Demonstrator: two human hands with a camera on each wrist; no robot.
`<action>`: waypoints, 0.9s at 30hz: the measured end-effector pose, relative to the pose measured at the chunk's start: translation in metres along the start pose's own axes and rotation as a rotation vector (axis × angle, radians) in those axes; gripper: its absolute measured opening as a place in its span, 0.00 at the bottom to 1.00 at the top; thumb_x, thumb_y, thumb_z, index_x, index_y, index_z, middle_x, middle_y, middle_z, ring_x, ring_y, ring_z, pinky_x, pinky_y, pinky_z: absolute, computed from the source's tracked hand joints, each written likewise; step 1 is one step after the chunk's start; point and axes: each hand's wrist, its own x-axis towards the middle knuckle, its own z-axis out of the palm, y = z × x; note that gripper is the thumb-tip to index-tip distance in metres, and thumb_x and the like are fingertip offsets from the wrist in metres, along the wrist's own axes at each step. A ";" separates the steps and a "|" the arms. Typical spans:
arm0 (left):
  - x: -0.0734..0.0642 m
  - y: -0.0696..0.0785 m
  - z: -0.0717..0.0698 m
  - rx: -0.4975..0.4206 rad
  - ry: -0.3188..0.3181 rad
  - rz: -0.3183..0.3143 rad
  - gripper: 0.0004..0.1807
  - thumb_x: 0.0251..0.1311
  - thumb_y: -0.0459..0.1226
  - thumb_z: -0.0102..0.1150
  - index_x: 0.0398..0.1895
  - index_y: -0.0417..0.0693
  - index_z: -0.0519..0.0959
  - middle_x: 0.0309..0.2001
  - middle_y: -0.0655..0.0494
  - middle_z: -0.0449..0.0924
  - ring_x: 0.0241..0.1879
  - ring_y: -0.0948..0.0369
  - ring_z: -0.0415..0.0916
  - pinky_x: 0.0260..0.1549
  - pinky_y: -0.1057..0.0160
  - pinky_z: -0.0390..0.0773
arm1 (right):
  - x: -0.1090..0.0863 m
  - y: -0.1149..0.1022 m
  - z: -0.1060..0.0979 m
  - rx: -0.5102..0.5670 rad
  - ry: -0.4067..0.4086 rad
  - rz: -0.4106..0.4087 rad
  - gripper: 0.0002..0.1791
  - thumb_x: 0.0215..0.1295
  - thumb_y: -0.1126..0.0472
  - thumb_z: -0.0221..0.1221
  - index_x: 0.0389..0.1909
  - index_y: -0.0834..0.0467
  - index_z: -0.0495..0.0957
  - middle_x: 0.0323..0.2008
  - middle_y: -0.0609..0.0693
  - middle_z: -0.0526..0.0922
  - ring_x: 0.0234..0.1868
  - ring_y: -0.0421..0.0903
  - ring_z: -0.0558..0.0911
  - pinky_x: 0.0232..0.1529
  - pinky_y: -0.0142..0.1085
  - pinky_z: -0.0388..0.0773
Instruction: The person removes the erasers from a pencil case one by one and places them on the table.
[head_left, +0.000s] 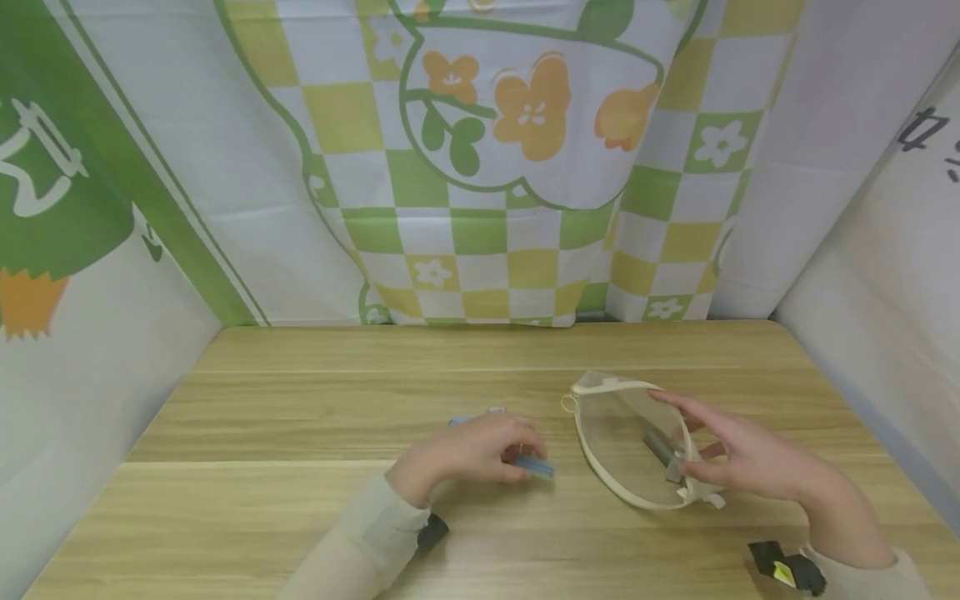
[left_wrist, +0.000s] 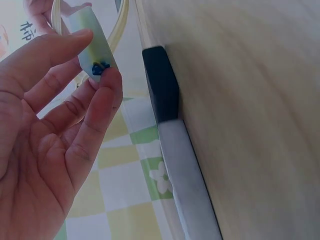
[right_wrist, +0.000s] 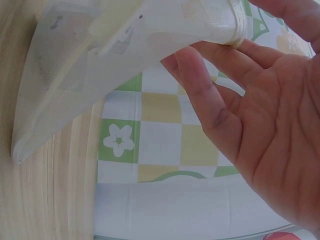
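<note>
My left hand (head_left: 480, 450) pinches a small pale blue-green block (left_wrist: 95, 45) with dark blue print near one end. Thumb and fingertips grip it just above the table, left of the pouch. A see-through mesh zip pouch (head_left: 611, 425) with cream edging stands with its mouth spread toward the left hand. My right hand (head_left: 750, 450) holds the pouch's right side, with fingers at the rim. Inside the pouch lies a dark grey long item (head_left: 660, 448); its kind is unclear through the mesh.
Behind the left hand lies a light blue item (head_left: 467, 419), mostly hidden. The left wrist view shows a long item (left_wrist: 182, 160) with a dark end on the wooden table (head_left: 300, 500). A printed curtain (head_left: 480, 283) hangs along the table's back edge.
</note>
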 end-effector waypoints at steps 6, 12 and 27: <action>-0.007 0.001 -0.001 0.008 0.008 -0.041 0.14 0.63 0.37 0.64 0.52 0.46 0.82 0.42 0.61 0.79 0.33 0.68 0.70 0.36 0.75 0.73 | -0.001 0.000 0.001 -0.003 -0.002 -0.003 0.47 0.63 0.56 0.66 0.78 0.47 0.51 0.71 0.64 0.63 0.59 0.42 0.75 0.44 0.33 0.84; -0.012 0.002 -0.001 -0.002 0.011 -0.048 0.13 0.63 0.38 0.64 0.50 0.47 0.83 0.38 0.63 0.75 0.31 0.69 0.68 0.34 0.76 0.73 | -0.001 0.000 0.002 -0.002 0.007 -0.011 0.47 0.63 0.57 0.67 0.78 0.47 0.52 0.70 0.63 0.64 0.58 0.38 0.74 0.44 0.33 0.84; -0.029 -0.002 -0.006 0.002 0.050 -0.047 0.10 0.61 0.36 0.65 0.46 0.47 0.84 0.36 0.62 0.76 0.31 0.67 0.70 0.33 0.75 0.73 | 0.001 0.001 0.001 0.002 0.007 -0.006 0.48 0.62 0.57 0.67 0.78 0.46 0.51 0.71 0.65 0.62 0.57 0.47 0.77 0.44 0.35 0.84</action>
